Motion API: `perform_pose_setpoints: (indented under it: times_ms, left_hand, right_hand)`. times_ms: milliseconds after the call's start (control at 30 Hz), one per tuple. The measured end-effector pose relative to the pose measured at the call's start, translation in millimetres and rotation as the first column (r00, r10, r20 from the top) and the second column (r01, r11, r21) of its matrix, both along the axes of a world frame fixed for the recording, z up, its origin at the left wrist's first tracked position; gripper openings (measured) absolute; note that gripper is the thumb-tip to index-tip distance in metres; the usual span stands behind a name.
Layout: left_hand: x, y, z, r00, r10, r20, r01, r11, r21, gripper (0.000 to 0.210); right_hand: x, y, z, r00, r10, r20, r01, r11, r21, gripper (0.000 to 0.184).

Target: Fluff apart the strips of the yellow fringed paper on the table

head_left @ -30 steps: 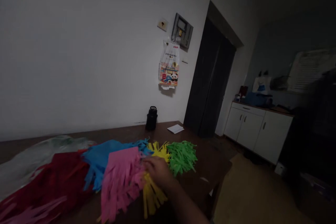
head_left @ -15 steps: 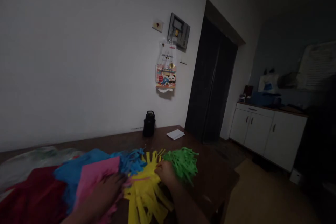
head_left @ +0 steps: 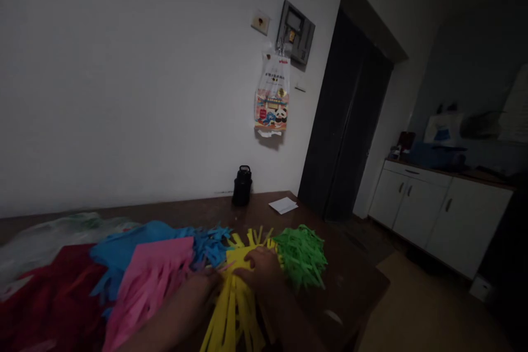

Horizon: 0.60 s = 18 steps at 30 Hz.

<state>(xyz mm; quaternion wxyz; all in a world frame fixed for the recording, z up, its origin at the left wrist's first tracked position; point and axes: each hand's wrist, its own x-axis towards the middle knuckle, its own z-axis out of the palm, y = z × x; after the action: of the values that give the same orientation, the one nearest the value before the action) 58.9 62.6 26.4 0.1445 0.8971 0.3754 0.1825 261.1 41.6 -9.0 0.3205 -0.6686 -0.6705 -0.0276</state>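
Observation:
A yellow fringed sheet [head_left: 236, 300], cut into long strips, lies in front of me on the brown table. My right hand [head_left: 264, 268] rests over its upper part, fingers bent and thumb pressed against it. At its left edge is my left hand [head_left: 203, 287], dim and slightly blurred, with the fingers drawn together. A faint pink strip shows by those fingertips; whether they hold it is unclear. Left of that hand lies a pink fringed sheet [head_left: 144, 286], partly behind my forearm. A green fringed bundle [head_left: 303, 256] sits just right of the yellow one.
Blue fringed material [head_left: 140, 239], dark red material [head_left: 58, 291] and a clear plastic bag [head_left: 45, 239] cover the table's left. A black bottle [head_left: 242, 187] and white papers [head_left: 283, 205] stand and lie near the wall. The table's edge [head_left: 377, 289] is at right.
My left hand has moved off the pink sheet to the yellow sheet's left edge. My right hand lies further over the yellow sheet, whose strips hang more together. The view has shifted slightly.

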Motion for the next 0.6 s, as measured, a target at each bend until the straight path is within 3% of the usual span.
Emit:
perform_pose_setpoints:
  times_ms: [100,167,267,333,600]
  left_hand:
    - [20.0,8.7,-11.8,0.994,0.043,0.099,-0.027,0.987,-0.156,0.022]
    - [26.4,20.0,-23.5,0.982,0.106,0.16,-0.063,0.966,-0.251,0.014]
    - [27.0,32.7,-42.0,0.95,0.215,0.225,-0.111,0.909,-0.401,0.022]
    - [25.2,35.4,-51.6,0.929,0.259,0.266,-0.105,0.871,-0.479,0.024]
    - [31.0,33.3,-60.3,0.902,0.203,0.38,0.054,0.822,-0.567,0.023]
  right_hand:
    - [-16.0,-1.6,-8.9,0.997,0.072,0.022,-0.071,0.996,-0.048,0.042]
    - [-15.9,-2.1,-11.3,0.997,0.075,0.003,-0.075,0.995,-0.071,0.036]
    - [-6.9,-0.9,-9.5,0.996,0.074,-0.052,-0.078,0.994,-0.075,0.017]
    - [-1.5,0.5,-6.9,0.992,0.089,-0.088,-0.095,0.993,-0.066,0.013]
    - [2.2,-2.1,0.8,0.967,0.111,-0.228,-0.119,0.993,-0.02,0.016]
